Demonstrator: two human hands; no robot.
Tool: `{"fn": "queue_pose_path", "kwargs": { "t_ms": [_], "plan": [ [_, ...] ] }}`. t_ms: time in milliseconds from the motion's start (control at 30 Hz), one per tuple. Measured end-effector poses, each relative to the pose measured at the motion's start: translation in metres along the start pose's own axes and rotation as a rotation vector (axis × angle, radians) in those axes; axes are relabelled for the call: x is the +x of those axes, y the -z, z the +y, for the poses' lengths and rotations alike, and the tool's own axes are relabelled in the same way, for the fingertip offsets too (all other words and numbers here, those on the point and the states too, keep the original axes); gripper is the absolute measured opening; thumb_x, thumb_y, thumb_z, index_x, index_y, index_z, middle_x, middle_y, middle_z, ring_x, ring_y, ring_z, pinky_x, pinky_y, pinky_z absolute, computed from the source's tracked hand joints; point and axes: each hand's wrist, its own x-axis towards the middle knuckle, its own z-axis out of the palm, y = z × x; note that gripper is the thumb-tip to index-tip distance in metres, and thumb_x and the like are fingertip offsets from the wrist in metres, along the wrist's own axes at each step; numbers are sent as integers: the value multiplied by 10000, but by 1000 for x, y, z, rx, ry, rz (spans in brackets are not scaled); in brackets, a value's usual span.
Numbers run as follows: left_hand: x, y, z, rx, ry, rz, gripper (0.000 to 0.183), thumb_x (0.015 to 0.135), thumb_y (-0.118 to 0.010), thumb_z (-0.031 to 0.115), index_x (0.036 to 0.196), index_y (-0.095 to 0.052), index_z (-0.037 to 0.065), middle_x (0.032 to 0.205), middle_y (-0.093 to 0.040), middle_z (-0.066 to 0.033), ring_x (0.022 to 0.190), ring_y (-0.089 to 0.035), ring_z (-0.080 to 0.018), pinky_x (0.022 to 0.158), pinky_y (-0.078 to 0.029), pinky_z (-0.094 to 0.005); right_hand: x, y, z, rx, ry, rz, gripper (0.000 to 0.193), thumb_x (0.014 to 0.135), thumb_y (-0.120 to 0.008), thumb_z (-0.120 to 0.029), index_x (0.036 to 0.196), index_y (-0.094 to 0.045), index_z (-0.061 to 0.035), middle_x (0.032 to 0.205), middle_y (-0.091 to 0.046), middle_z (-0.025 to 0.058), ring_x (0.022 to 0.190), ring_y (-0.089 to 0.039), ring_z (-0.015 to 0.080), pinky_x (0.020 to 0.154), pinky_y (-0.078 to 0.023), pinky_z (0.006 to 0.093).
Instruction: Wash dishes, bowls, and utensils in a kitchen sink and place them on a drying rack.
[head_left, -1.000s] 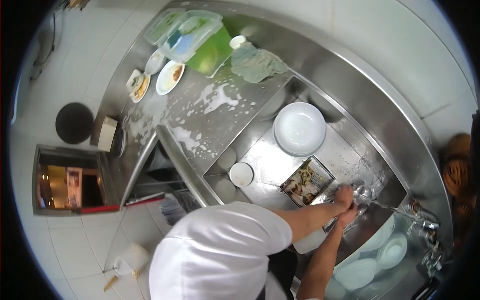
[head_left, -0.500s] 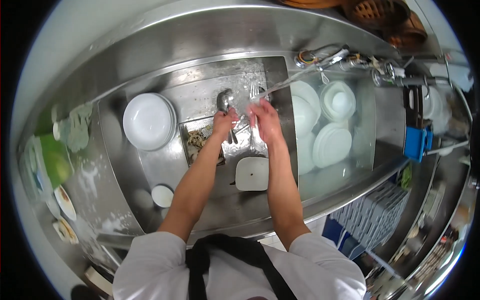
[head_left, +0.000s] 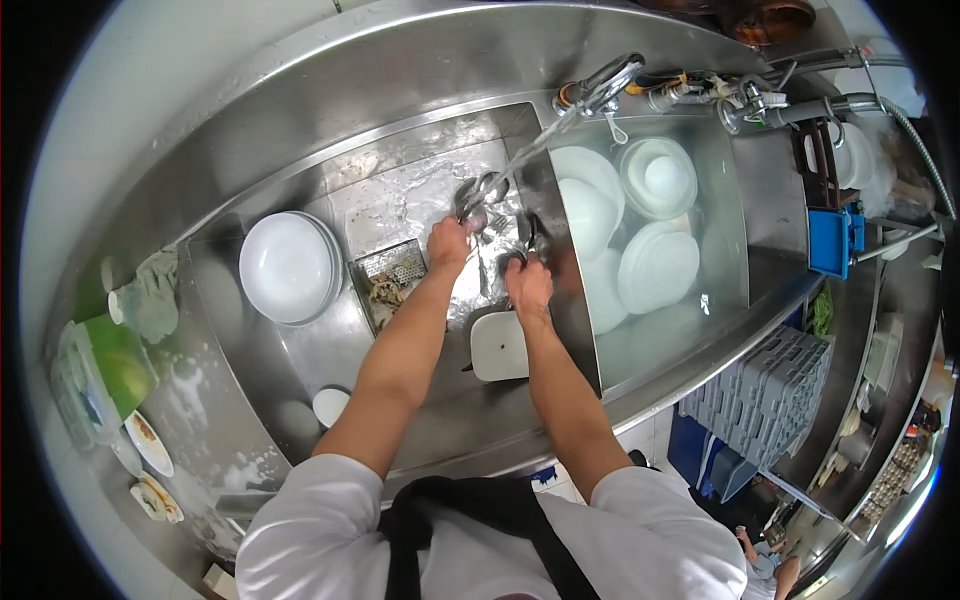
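Observation:
My left hand (head_left: 448,243) is closed round the handles of several metal spoons (head_left: 484,192), their bowls under the running water. Just right of them, a fork (head_left: 498,226) lies on the wet sink floor. My right hand (head_left: 529,284) is lower, by the basin's right wall, its fingers closed on the handle of a dark-looking spoon (head_left: 533,232). Below that hand sits a white squarish dish (head_left: 498,346). A perforated metal strainer (head_left: 408,268) with food scraps is partly behind my left forearm.
Stacked white plates (head_left: 287,266) stand at the basin's left. Right of the divider, white dishes (head_left: 658,270) soak in water. A running faucet (head_left: 612,88) reaches over from the back. A small white bowl (head_left: 331,407) sits near the front wall; grey racks (head_left: 760,400) stand beyond the sink's front right.
My right hand has let go of the fork, moved down toward me and taken the dark spoon. My left hand has brought its spoons right, under the stream. The view has shifted slightly.

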Motion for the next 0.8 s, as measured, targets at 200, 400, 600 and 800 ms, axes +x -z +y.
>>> {"fn": "queue_pose_path", "kwargs": {
  "t_ms": [200,400,600,800],
  "plan": [
    [-7,-14,15,-195,47,-100,524,777,-709,467,864,-665,-48,887,-649,-284,925,-631,-413,805,-500,-456,-7,-36,4,127,262,144,313,818,-607,-141,1089,-562,9,1091,-536,265,849,-621,428,734,-526,474],
    [-12,-8,-14,-351,130,-16,425,767,-719,354,875,-646,-51,909,-648,-258,909,-615,-423,795,-488,-458,31,-11,-15,-61,119,-34,252,830,-566,-212,925,-621,15,874,-650,275,849,-633,432,787,-502,501],
    [-43,-13,59,-24,-281,177,271,792,-667,140,1009,-580,3,1157,-526,-175,1079,-523,-355,858,-474,-442,-1,31,12,262,107,-96,338,882,-551,-261,1078,-605,9,938,-663,223,851,-659,347,756,-504,421],
    [3,22,28,176,-259,116,179,813,-640,196,846,-664,22,769,-666,-152,732,-656,-316,704,-522,-434,-7,12,-14,887,40,-67,252,873,-642,-115,1116,-600,-63,866,-630,10,649,-531,76,513,-409,252]
  ]
}}
